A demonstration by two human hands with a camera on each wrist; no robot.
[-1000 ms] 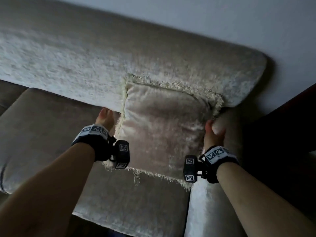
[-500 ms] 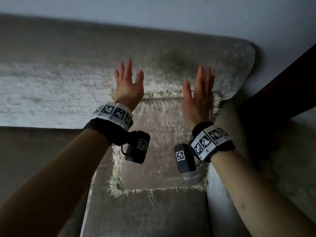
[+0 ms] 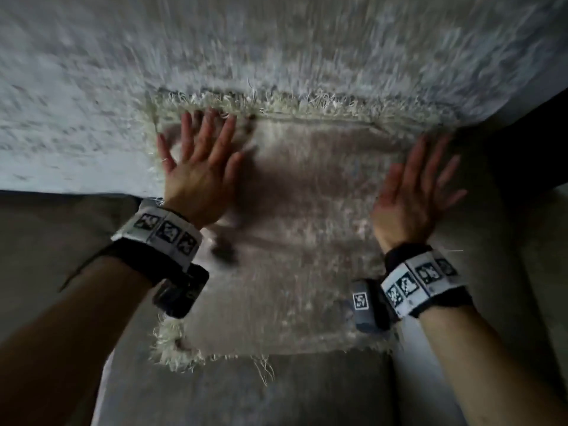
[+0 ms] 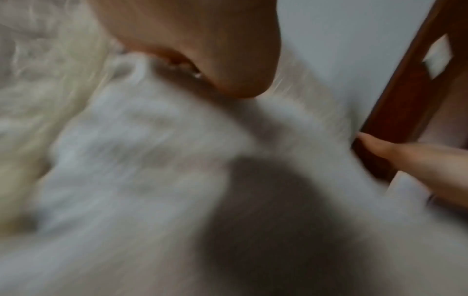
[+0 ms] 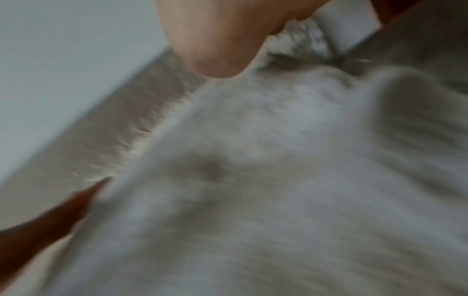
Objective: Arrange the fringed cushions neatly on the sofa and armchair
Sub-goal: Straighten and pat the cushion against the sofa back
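A pale velvety cushion [image 3: 307, 229] with a cream fringe leans against the sofa backrest [image 3: 215, 50], its lower edge on the seat [image 3: 276, 395]. My left hand [image 3: 199, 167] lies flat with spread fingers on the cushion's upper left part. My right hand [image 3: 415, 192] lies flat with straight fingers on its right edge. Both wrist views are blurred; they show the cushion fabric [image 4: 152, 160] [image 5: 278, 180] close up, and my right hand's fingers [image 4: 415, 158] reach into the left wrist view.
The sofa's right armrest [image 3: 528, 272] runs beside the cushion. A dark reddish wooden piece of furniture [image 4: 405, 100] stands against the white wall [image 4: 341, 40] just beyond the sofa's end. Bare seat cushion [image 3: 46, 241] stretches to the left.
My hands went from gripping the cushion's sides, to raised open in front of it, to flat on its face. The view has moved in closer.
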